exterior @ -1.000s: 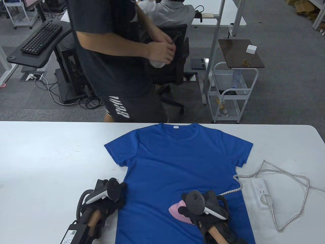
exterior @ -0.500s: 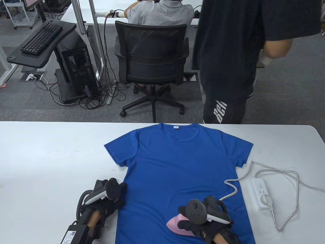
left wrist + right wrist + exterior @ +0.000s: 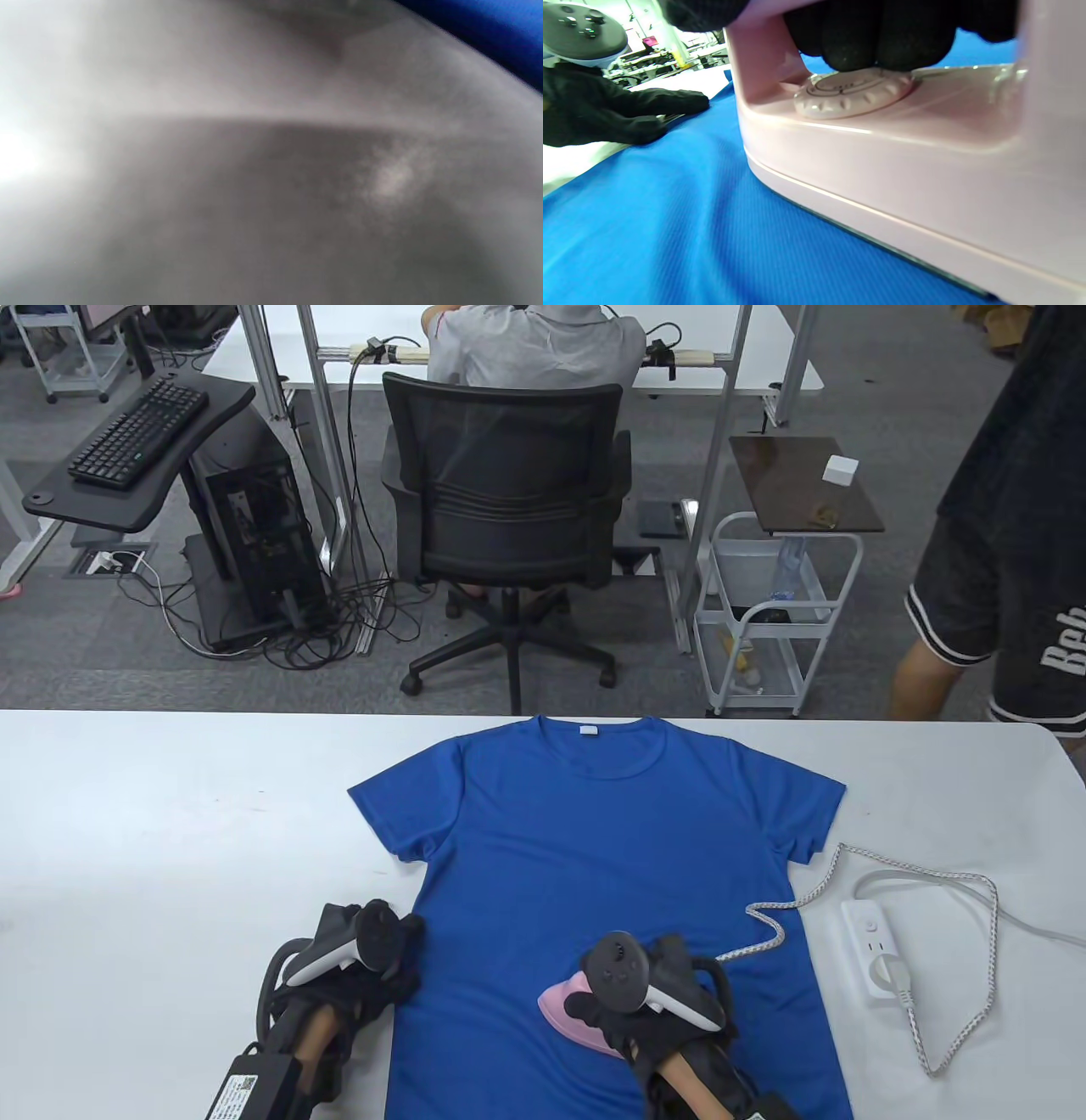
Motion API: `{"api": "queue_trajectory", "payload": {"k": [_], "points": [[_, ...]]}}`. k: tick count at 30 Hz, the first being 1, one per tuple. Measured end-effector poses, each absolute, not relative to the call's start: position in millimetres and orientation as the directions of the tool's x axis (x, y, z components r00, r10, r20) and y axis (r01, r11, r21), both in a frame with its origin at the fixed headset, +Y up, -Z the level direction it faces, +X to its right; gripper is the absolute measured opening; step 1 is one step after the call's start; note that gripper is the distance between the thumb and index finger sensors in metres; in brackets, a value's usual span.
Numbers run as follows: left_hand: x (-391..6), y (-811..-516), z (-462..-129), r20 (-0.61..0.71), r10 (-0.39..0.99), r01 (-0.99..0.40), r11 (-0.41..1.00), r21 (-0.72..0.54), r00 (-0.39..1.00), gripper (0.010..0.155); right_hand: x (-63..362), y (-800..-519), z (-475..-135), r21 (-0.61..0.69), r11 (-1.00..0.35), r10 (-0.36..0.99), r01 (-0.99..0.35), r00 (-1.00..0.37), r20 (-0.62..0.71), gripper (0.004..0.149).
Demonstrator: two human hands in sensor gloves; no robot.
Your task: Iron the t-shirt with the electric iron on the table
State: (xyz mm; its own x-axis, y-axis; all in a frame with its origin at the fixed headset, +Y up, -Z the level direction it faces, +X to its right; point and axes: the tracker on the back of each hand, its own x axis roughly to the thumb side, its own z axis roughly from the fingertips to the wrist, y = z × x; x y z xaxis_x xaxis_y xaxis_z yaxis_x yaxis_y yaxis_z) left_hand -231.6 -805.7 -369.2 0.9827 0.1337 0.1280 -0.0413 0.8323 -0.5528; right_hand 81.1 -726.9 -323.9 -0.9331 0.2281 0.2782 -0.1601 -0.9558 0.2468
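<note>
On the shirt (image 3: 594, 848), near its lower hem, the right hand (image 3: 632, 997) grips the iron (image 3: 570, 1014), sole flat: pressing step. Left hand (image 3: 361, 963) rests flat, pinning the shirt's edge. Next likely needs a steady glide upward, minding the cord (image 3: 764, 937).

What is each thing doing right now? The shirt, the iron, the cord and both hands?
t-shirt: spread flat on the table, front up.
iron: soleplate down on the shirt's lower part.
cord: plugged into the power strip, looping loosely across the table.
right hand: grips the iron's handle.
left hand: rests on the shirt's left edge, holding nothing.
</note>
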Motion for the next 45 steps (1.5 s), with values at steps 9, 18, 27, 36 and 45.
{"api": "queue_trajectory", "payload": {"k": [9, 18, 27, 36, 45], "points": [[-231.7, -806.1, -369.4, 0.129, 0.143, -0.048, 0.830, -0.556, 0.981, 0.074, 61.6, -728.6, -345.6, 0.204, -0.962, 0.225, -0.179, -0.947, 0.228, 0.069], [-231.7, -806.1, -369.7, 0.127, 0.144, -0.049, 0.826, -0.562, 0.981, 0.074, 61.7, -728.9, -339.1, 0.246, -0.950, 0.262, -0.193, -0.920, 0.290, 0.069], [-232.1, -806.3, -369.8, 0.135, 0.143, -0.045, 0.830, -0.557, 0.980, 0.074, 54.7, -726.1, -312.2, 0.369, -0.924, 0.280, -0.100, -0.833, 0.477, 0.068], [-232.5, -806.4, -369.9, 0.138, 0.149, -0.047, 0.828, -0.559, 0.979, 0.073, 52.9, -724.7, -292.4, 0.422, -0.907, 0.285, -0.019, -0.764, 0.578, 0.068], [-232.7, -806.2, -370.0, 0.139, 0.148, -0.044, 0.823, -0.566, 0.979, 0.074, 51.6, -725.5, -293.3, 0.415, -0.908, 0.294, -0.057, -0.793, 0.534, 0.068]]}}
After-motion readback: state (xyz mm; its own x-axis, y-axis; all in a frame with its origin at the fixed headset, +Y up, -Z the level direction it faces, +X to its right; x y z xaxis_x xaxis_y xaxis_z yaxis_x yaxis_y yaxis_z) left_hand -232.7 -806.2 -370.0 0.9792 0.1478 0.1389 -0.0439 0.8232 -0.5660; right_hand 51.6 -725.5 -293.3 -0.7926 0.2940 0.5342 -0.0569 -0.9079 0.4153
